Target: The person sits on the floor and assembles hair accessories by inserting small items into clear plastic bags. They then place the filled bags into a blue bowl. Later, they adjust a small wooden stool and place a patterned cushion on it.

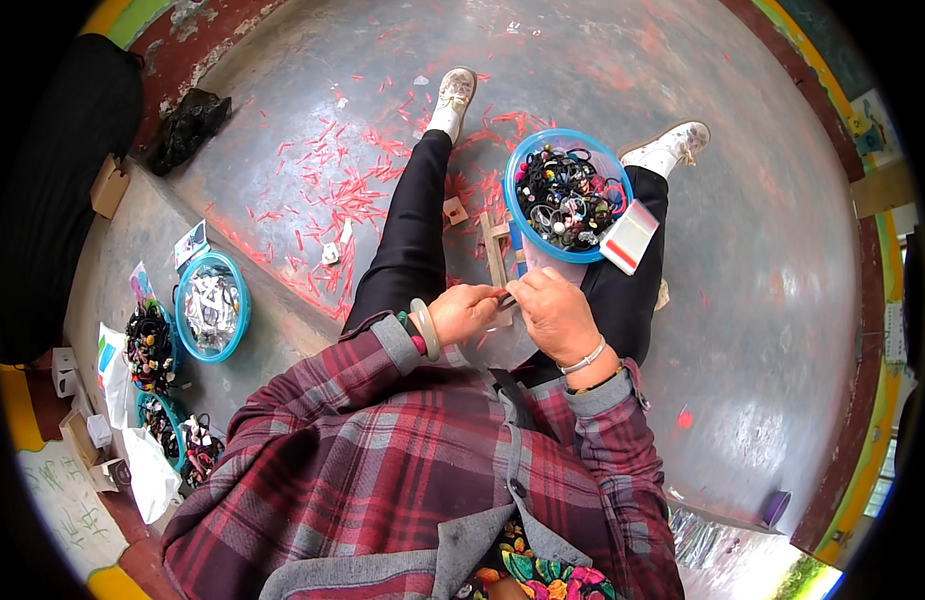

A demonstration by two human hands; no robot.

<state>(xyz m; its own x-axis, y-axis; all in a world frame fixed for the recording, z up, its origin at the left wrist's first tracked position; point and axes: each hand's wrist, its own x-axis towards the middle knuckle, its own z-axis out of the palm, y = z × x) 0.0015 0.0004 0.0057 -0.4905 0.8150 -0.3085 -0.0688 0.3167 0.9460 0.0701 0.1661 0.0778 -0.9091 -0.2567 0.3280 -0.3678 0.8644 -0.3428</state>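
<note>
In front of my lap, my left hand (462, 313) and my right hand (554, 313) meet with fingers closed. Pinched between their fingertips is a small dark thing (506, 299), mostly hidden, whose kind I cannot make out. Just beyond my right hand, a tub with a blue rim (511, 190) stands between my legs, filled with hair ties (570, 198), many black, some with beads. Against the tub's near right side leans a white, flat rectangular box or card (630, 238) with a red stripe. A narrow wooden piece (494, 252) rises just past my fingertips.
Red scraps (352, 195) litter the floor beyond my left leg. To my left, a blue-rimmed tub (244, 300) holds shiny clear packets, beside more tubs of hair ties (150, 350) and white bags (152, 475). A black plastic bag (189, 128) lies farther off by the wall.
</note>
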